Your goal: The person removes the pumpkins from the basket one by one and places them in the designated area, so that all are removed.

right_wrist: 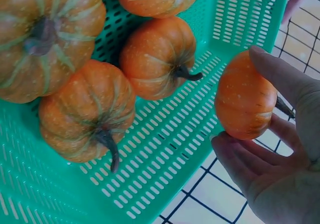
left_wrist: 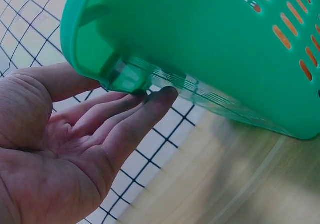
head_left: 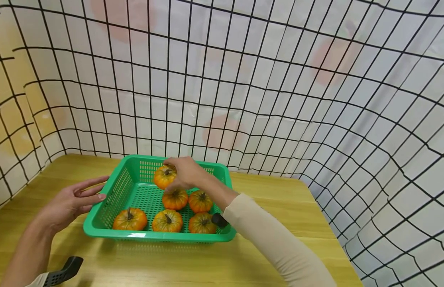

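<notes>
A small orange pumpkin is held between the thumb and fingers of my right hand, over the back part of a green plastic basket. On the basket floor sit several more pumpkins, among them one at the front left, one at the front middle and one at the front right. Two others lie behind these, below my right hand. At the basket's left side is my left hand, its fingers extended and the fingertips right at the rim in the left wrist view.
The basket stands on a wooden table. Black wire mesh rises behind the table and along both sides, with a pale printed sheet beyond it. Dark wrist-camera parts show at the left wrist.
</notes>
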`<action>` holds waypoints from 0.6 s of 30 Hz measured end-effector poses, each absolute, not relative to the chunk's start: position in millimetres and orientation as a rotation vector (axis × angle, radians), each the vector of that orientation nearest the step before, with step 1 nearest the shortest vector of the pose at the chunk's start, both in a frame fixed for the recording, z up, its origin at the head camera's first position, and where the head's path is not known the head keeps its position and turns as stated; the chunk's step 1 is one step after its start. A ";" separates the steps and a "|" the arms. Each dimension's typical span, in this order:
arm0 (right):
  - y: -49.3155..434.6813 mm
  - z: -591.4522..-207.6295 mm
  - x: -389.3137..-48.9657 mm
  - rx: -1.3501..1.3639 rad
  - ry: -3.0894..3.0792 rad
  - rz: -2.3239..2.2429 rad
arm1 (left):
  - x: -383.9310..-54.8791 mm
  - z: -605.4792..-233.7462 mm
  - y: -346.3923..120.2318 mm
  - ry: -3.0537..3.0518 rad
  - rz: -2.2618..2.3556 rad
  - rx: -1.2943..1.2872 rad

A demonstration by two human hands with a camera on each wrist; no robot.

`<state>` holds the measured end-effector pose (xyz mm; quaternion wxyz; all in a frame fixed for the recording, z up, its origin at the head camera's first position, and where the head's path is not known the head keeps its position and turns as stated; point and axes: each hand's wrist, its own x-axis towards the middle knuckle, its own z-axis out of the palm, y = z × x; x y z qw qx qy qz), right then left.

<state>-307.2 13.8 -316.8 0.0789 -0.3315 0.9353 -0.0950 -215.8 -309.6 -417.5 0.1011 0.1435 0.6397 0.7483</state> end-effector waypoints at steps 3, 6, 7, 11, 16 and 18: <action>19.4 -317.3 -308.6 -0.987 2.804 -0.309 | -215.3 -417.9 -309.7 1.953 2.190 0.397; 24.1 -316.7 -309.5 -0.964 2.808 -0.348 | -215.0 -417.9 -309.7 2.019 2.167 0.370; 25.4 -316.2 -309.8 -0.957 2.811 -0.358 | -214.7 -417.8 -309.6 2.046 2.156 0.367; 30.4 -314.9 -311.2 -0.942 2.826 -0.373 | -213.4 -417.3 -309.6 2.104 2.144 0.350; 41.9 -314.8 -313.8 -0.930 2.858 -0.367 | -212.4 -417.0 -307.9 2.121 2.141 0.331; 48.3 -313.6 -314.5 -0.910 2.873 -0.397 | -212.6 -417.5 -306.7 2.116 2.140 0.336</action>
